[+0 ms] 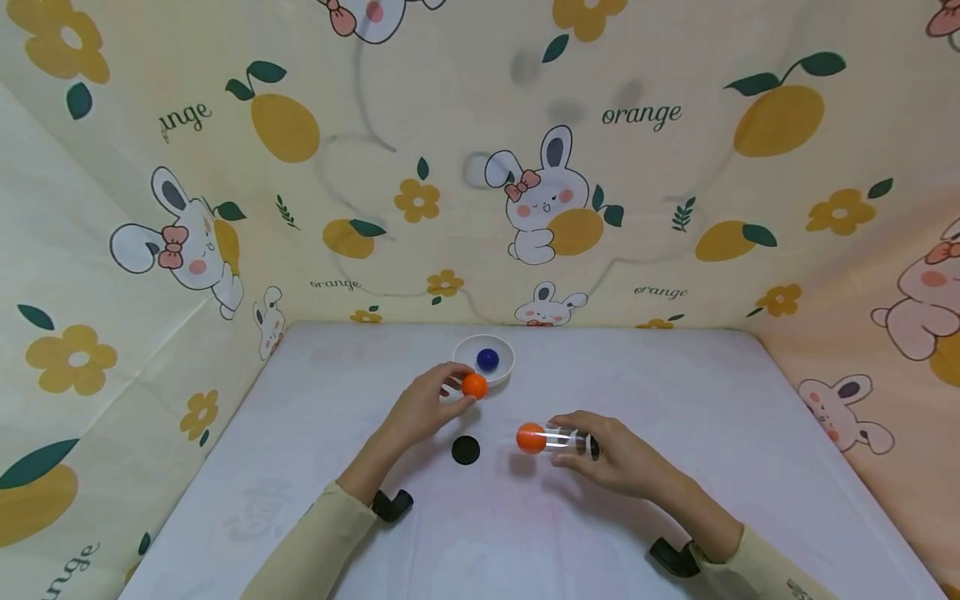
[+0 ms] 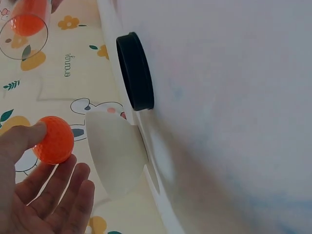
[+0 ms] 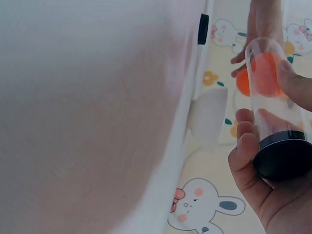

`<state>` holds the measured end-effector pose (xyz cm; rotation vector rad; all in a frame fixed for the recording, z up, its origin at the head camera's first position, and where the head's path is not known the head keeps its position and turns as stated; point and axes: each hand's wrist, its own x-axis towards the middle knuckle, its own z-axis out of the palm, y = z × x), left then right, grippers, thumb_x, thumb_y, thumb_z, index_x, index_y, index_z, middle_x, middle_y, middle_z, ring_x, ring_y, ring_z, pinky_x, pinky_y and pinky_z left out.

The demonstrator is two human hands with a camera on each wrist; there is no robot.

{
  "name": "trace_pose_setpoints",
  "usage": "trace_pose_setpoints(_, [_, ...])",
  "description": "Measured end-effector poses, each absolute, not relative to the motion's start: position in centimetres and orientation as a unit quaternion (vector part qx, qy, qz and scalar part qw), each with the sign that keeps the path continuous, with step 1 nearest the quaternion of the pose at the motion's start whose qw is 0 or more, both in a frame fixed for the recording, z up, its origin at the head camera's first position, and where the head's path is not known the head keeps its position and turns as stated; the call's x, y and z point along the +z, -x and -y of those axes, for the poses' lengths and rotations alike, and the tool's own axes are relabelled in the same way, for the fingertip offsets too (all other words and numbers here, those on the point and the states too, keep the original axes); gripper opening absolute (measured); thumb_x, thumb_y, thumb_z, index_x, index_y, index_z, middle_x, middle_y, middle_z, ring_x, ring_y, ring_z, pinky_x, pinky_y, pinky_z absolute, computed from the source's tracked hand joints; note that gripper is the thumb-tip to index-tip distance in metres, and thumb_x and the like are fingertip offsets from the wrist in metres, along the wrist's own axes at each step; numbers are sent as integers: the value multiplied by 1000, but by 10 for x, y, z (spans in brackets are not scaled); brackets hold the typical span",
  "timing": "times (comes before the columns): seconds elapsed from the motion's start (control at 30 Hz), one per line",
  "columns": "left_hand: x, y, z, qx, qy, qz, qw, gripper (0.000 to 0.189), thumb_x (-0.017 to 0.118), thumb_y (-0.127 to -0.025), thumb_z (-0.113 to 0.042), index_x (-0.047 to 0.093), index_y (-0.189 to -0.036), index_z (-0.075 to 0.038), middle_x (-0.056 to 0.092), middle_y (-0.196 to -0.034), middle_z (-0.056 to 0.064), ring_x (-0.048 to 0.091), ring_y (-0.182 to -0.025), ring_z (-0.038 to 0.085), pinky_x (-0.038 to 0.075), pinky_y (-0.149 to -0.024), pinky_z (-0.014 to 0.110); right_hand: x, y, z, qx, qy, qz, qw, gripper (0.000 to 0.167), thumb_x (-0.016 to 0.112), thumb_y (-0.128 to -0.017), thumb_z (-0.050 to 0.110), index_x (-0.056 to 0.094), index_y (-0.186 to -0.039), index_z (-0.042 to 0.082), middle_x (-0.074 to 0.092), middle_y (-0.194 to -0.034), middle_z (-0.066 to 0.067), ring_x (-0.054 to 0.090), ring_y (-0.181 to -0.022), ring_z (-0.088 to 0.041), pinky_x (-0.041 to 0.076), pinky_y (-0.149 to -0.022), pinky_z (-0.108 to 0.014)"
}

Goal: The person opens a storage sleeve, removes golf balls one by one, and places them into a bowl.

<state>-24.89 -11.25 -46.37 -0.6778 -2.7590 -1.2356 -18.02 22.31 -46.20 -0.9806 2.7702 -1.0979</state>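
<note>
My left hand [image 1: 427,404] pinches an orange golf ball [image 1: 474,386] between thumb and fingertips, in front of the white bowl's near rim; its dimples show in the left wrist view. My right hand [image 1: 611,454] grips a clear tube [image 1: 562,440] held sideways over the table. Inside the tube, toward its open left end, is another orange ball [image 1: 531,437]. A black cap [image 3: 283,155] closes the end near my right palm. The white bowl [image 1: 510,371] holds a dark blue ball [image 1: 487,360].
A round black lid [image 1: 466,450] lies on the white tabletop [image 1: 480,533] between my forearms. Behind the table and along both sides hangs a cloth [image 1: 465,108] printed with rabbits and oranges. Dark wrist mounts [image 1: 393,505] sit at both sleeves.
</note>
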Motion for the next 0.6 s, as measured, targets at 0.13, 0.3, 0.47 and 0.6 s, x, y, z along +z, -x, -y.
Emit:
trace_pose_setpoints(0.13, [-463, 255, 112, -399, 217, 891, 29, 42, 81, -98, -20, 67, -137, -12, 71, -131, 3, 68, -114, 26, 60, -98, 45, -462, 181, -223, -345, 310, -886, 3, 54, 83, -96, 39, 68, -140, 10, 74, -113, 3, 60, -81, -11, 55, -69, -28])
trace_pose_setpoints(0.3, [-461, 263, 109, -391, 204, 897, 28, 43, 81, -98, -20, 66, -138, -11, 70, -133, 4, 68, -114, 26, 60, -97, 44, -461, 181, -223, -348, 309, -885, 5, 54, 83, -96, 38, 68, -140, 10, 75, -115, 0, 61, -82, -12, 55, -70, -27])
trace_pose_setpoints(0.47, [-459, 269, 106, -386, 187, 903, 23, 46, 81, -99, -21, 64, -140, -11, 69, -135, 6, 66, -117, 27, 59, -100, 43, -461, 181, -224, -349, 313, -883, 4, 55, 83, -96, 37, 68, -140, 8, 76, -115, -2, 61, -82, -13, 55, -70, -28])
trace_pose_setpoints(0.6, [-459, 273, 104, -384, 177, 906, 21, 47, 81, -99, -23, 64, -141, -12, 68, -137, 5, 65, -118, 26, 59, -100, 42, -460, 181, -224, -346, 312, -885, 3, 55, 83, -96, 37, 68, -140, 8, 74, -112, 4, 61, -82, -12, 56, -70, -28])
